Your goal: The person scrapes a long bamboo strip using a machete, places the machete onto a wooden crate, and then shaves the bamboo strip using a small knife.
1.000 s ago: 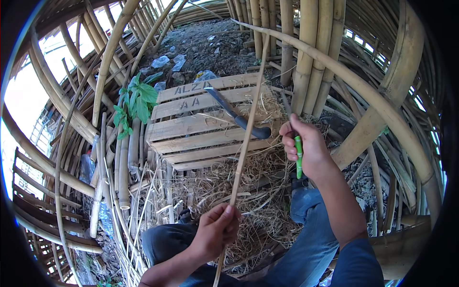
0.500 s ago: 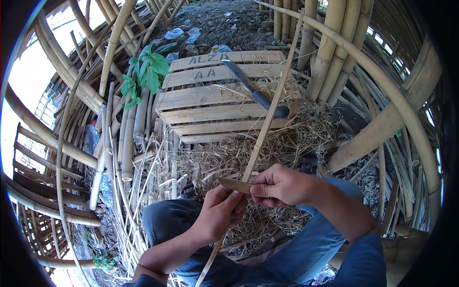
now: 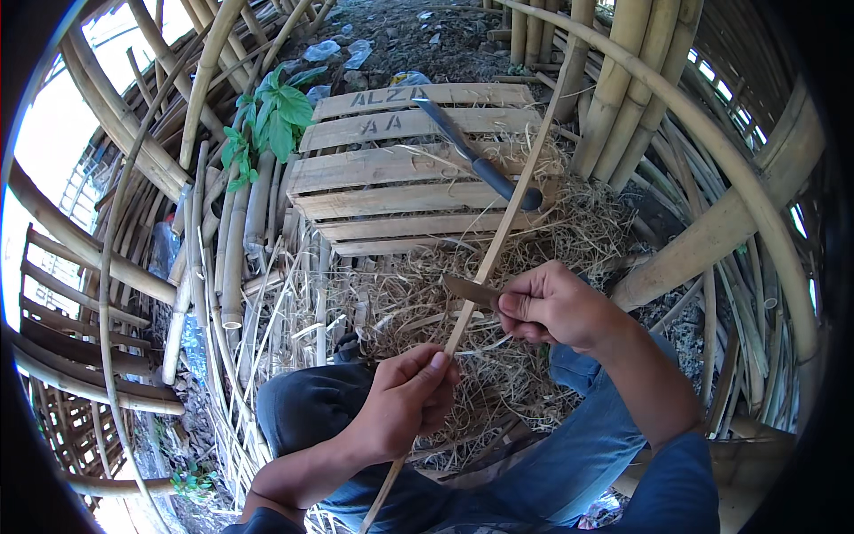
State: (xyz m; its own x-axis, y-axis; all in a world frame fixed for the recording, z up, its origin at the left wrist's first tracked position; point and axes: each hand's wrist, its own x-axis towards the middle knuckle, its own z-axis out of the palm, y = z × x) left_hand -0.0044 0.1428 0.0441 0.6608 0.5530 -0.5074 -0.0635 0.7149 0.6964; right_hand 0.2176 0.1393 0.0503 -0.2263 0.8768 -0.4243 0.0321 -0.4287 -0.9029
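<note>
A long, thin bamboo strip (image 3: 503, 233) slants from my lap up over the wooden slats. My left hand (image 3: 411, 397) is closed around its lower part, the thumb lying along the top. In my right hand (image 3: 553, 307) is a knife (image 3: 470, 290) with a short, broad, brownish blade that points left. The blade lies across the strip, a little above my left hand; whether its edge touches the wood I cannot tell. The knife's handle is hidden inside my right fist.
A slatted wooden panel (image 3: 391, 206) lies ahead, bearing a large curved knife with a dark handle (image 3: 505, 184). Curly shavings (image 3: 569, 233) cover the ground around it. Bamboo poles (image 3: 623, 80) stand at right; more poles and a leafy plant (image 3: 277, 114) are at left.
My right hand and the knife have moved up and away along the strip, apart from my left hand. My left hand keeps its grip with little movement.
</note>
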